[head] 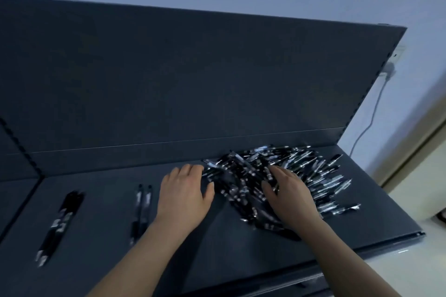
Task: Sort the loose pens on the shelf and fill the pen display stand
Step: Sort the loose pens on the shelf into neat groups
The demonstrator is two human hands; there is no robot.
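Left hand point(185, 191) borders the pen pile point(313, 171); right hand point(288, 196) rests on it.

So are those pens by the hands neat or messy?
Messy: the pen pile lies jumbled on the shelf, pens crossing every way.

1. Pile point(301, 171): blur merges the pens, so their count and print are unreadable.
2. Right hand point(287, 196): covers the pile's middle. Its fingertips are lost among the pens, so a grip cannot be confirmed.
3. Left hand point(185, 193): fingertips fold out of sight at the pile's left edge, and contact is uncertain.
4. Forearms point(135, 260): cut off by the bottom edge.
5. Far-left pens point(60, 222): smeared, number unclear.
6. Shelf point(108, 260): runs past the left edge.
7. Plug point(389, 72): partly behind the back panel point(193, 79).
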